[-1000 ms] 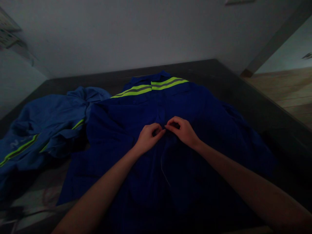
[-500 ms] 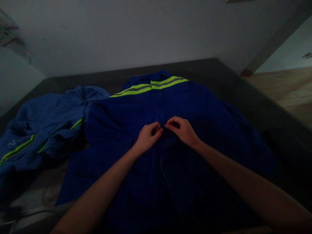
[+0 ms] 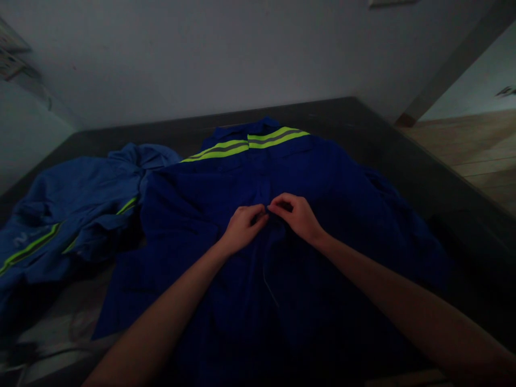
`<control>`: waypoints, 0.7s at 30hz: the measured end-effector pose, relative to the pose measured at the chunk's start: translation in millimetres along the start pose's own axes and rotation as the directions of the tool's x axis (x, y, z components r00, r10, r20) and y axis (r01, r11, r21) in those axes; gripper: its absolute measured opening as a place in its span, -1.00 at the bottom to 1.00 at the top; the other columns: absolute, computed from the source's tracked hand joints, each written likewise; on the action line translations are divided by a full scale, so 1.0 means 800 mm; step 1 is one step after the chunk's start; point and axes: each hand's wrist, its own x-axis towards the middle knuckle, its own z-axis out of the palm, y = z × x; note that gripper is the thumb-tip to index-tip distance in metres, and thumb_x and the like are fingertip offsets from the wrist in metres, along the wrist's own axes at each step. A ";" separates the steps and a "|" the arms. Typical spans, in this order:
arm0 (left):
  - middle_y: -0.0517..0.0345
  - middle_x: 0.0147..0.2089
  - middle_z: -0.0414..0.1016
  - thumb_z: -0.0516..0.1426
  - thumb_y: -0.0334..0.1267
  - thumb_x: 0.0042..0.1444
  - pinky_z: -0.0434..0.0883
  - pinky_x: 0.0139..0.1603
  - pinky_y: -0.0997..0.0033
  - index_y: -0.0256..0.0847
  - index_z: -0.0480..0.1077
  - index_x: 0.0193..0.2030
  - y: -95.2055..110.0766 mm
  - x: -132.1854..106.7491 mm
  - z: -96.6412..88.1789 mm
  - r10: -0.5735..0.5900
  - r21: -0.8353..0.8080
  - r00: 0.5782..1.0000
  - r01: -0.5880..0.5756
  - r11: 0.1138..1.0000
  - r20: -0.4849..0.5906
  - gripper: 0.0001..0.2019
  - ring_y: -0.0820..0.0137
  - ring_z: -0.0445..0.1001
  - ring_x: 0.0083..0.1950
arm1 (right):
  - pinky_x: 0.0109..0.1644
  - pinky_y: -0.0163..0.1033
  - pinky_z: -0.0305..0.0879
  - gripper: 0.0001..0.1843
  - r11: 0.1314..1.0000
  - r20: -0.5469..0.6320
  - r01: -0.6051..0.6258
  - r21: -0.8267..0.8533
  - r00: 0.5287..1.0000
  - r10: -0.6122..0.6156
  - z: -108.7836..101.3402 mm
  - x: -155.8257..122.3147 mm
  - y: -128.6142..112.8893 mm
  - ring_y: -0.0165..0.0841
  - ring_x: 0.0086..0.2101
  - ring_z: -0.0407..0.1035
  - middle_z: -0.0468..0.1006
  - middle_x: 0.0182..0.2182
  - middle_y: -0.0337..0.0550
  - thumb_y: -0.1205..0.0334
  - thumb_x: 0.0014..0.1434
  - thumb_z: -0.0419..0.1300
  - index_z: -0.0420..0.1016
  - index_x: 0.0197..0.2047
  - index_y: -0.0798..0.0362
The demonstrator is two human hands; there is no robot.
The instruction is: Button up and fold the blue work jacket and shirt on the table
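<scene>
A dark blue work jacket [image 3: 322,177] lies spread out with its collar at the far end and a yellow-green and grey reflective stripe [image 3: 278,137] across its chest. Over the middle of its front, my left hand [image 3: 245,226] pinches the jacket's front edge between thumb and fingers. My right hand [image 3: 294,212] pinches the same edge just to the right, its fingertips almost touching the left ones. Whatever small fastening lies between the fingertips is too dark to make out. Below the hands, a thin pale line [image 3: 269,285] runs down the cloth.
To the left lies a crumpled lighter blue garment [image 3: 88,183] with yellow-green stripes. Both rest on a dark table [image 3: 342,110] against a grey wall [image 3: 226,59]. A black cable [image 3: 60,352] is at the lower left. Wooden flooring [image 3: 475,142] shows at the right.
My right hand has shifted slightly left, bringing its fingertips closer to my left hand's. Both hands stay on the jacket's front edge; the view has shifted slightly.
</scene>
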 end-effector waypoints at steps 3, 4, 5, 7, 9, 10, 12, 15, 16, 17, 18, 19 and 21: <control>0.33 -0.56 0.12 -0.02 -0.22 0.19 0.11 -0.39 0.46 -0.21 0.14 -0.51 0.001 0.000 0.001 -0.024 -0.009 1.000 0.024 1.000 -0.021 -0.75 0.50 0.18 -0.50 | -0.32 -0.31 0.24 -0.81 1.000 -0.014 0.008 0.012 1.000 -0.008 -0.004 0.001 -0.009 -0.41 -0.42 0.37 0.49 -0.45 -0.22 0.13 0.09 0.24 0.44 -0.38 0.09; 0.33 -0.57 0.11 -0.03 -0.22 0.19 0.09 -0.41 0.47 -0.20 0.14 -0.51 0.002 0.000 0.001 -0.035 -0.024 0.999 0.035 0.999 -0.031 -0.75 0.50 0.16 -0.51 | -0.32 -0.31 0.24 -0.79 1.000 -0.028 0.012 0.007 1.000 -0.011 -0.008 0.001 -0.013 -0.41 -0.42 0.37 0.49 -0.45 -0.22 0.11 0.09 0.24 0.43 -0.38 0.09; 0.33 -0.57 0.11 -0.03 -0.22 0.19 0.08 -0.42 0.47 -0.20 0.14 -0.51 0.002 -0.001 0.002 -0.044 -0.038 0.998 0.042 0.998 -0.041 -0.74 0.51 0.16 -0.52 | -0.32 -0.32 0.23 -0.77 1.000 -0.034 0.012 -0.009 0.999 -0.013 -0.013 0.002 -0.017 -0.42 -0.42 0.36 0.49 -0.45 -0.22 0.08 0.10 0.23 0.42 -0.38 0.09; 0.33 -0.56 0.12 -0.02 -0.22 0.19 0.08 -0.43 0.48 -0.21 0.15 -0.50 0.003 -0.001 0.002 -0.052 -0.056 0.997 0.049 0.997 -0.061 -0.75 0.51 0.16 -0.51 | -0.37 -0.33 0.19 -0.68 0.996 0.014 0.005 -0.084 1.000 -0.004 -0.026 0.001 -0.025 -0.44 -0.47 0.33 0.45 -0.51 -0.24 0.01 0.16 0.16 0.42 -0.44 0.09; 0.33 -0.55 0.14 -0.02 -0.23 0.19 0.08 -0.43 0.50 -0.22 0.18 -0.49 0.003 -0.003 0.002 -0.053 -0.067 0.996 0.048 0.997 -0.077 -0.77 0.52 0.17 -0.50 | -0.43 -0.33 0.11 -0.56 0.981 0.137 0.003 -0.192 0.990 0.024 -0.037 -0.003 -0.030 -0.47 -0.54 0.26 0.38 -0.60 -0.27 -0.05 0.23 0.05 0.42 -0.51 0.09; 0.33 -0.55 0.15 -0.02 -0.23 0.19 0.08 -0.43 0.50 -0.22 0.19 -0.48 0.004 -0.003 0.002 -0.053 -0.070 0.995 0.047 0.996 -0.085 -0.77 0.52 0.18 -0.50 | -0.45 -0.33 0.07 -0.51 0.970 0.205 0.011 -0.243 0.978 0.041 -0.041 -0.008 -0.032 -0.47 -0.57 0.23 0.35 -0.63 -0.28 -0.08 0.25 0.01 0.43 -0.53 0.09; 0.33 -0.55 0.16 -0.01 -0.22 0.20 0.08 -0.43 0.51 -0.23 0.20 -0.47 0.004 -0.004 0.002 -0.051 -0.069 0.994 0.044 0.997 -0.099 -0.77 0.53 0.18 -0.50 | -0.48 -0.34 0.03 -0.50 0.945 0.313 0.035 -0.326 0.947 0.073 -0.043 -0.022 -0.033 -0.48 -0.58 0.20 0.34 -0.63 -0.29 -0.14 0.20 0.06 0.42 -0.55 0.09; 0.32 -0.53 0.22 0.01 -0.21 0.20 0.11 -0.43 0.51 -0.23 0.25 -0.41 0.006 -0.007 0.004 -0.057 -0.074 0.989 0.047 0.996 -0.136 -0.80 0.52 0.21 -0.49 | -0.48 -0.36 0.05 -0.62 0.931 0.376 0.033 -0.365 0.920 0.115 -0.035 -0.050 -0.036 -0.47 -0.54 0.23 0.41 -0.55 -0.27 -0.08 0.03 0.28 0.41 -0.51 0.09; 0.31 -0.51 0.25 0.01 -0.20 0.21 0.13 -0.41 0.52 -0.23 0.27 -0.37 0.007 -0.009 0.004 -0.067 -0.085 0.984 0.054 0.995 -0.164 -0.82 0.52 0.24 -0.47 | -0.47 -0.36 0.09 -0.66 0.941 0.376 0.015 -0.339 0.919 0.121 -0.032 -0.059 -0.037 -0.45 -0.52 0.26 0.44 -0.51 -0.26 -0.02 0.01 0.31 0.42 -0.46 0.10; 0.29 -0.47 0.29 0.00 -0.20 0.21 0.16 -0.39 0.52 -0.23 0.28 -0.32 0.009 -0.011 0.003 -0.080 -0.099 0.977 0.061 0.993 -0.199 -0.83 0.51 0.27 -0.44 | -0.44 -0.35 0.14 -0.71 0.957 0.369 -0.011 -0.291 0.921 0.123 -0.029 -0.066 -0.039 -0.43 -0.48 0.30 0.47 -0.47 -0.24 0.03 0.02 0.31 0.43 -0.41 0.10; 0.27 -0.43 0.33 0.00 -0.20 0.22 0.19 -0.37 0.53 -0.23 0.29 -0.28 0.011 -0.012 0.002 -0.091 -0.115 0.967 0.065 0.991 -0.237 -0.84 0.50 0.31 -0.40 | -0.40 -0.33 0.20 -0.74 0.974 0.359 -0.042 -0.224 0.925 0.122 -0.028 -0.073 -0.041 -0.41 -0.45 0.34 0.50 -0.43 -0.22 0.07 0.05 0.29 0.43 -0.37 0.10; 0.24 -0.39 0.35 -0.01 -0.21 0.23 0.21 -0.34 0.53 -0.23 0.30 -0.25 0.014 -0.014 0.000 -0.097 -0.127 0.957 0.065 0.990 -0.272 -0.84 0.49 0.34 -0.36 | -0.37 -0.31 0.25 -0.76 0.986 0.348 -0.077 -0.146 0.929 0.124 -0.029 -0.078 -0.042 -0.39 -0.42 0.37 0.51 -0.40 -0.20 0.09 0.07 0.27 0.41 -0.35 0.10; 0.20 -0.34 0.38 -0.01 -0.23 0.24 0.25 -0.30 0.53 -0.23 0.30 -0.20 0.023 -0.018 -0.007 -0.089 -0.132 0.944 0.049 0.990 -0.317 -0.85 0.48 0.37 -0.30 | -0.32 -0.28 0.32 -0.76 0.987 0.324 -0.157 0.015 0.935 0.144 -0.037 -0.084 -0.045 -0.36 -0.38 0.42 0.53 -0.38 -0.19 0.09 0.09 0.25 0.37 -0.32 0.08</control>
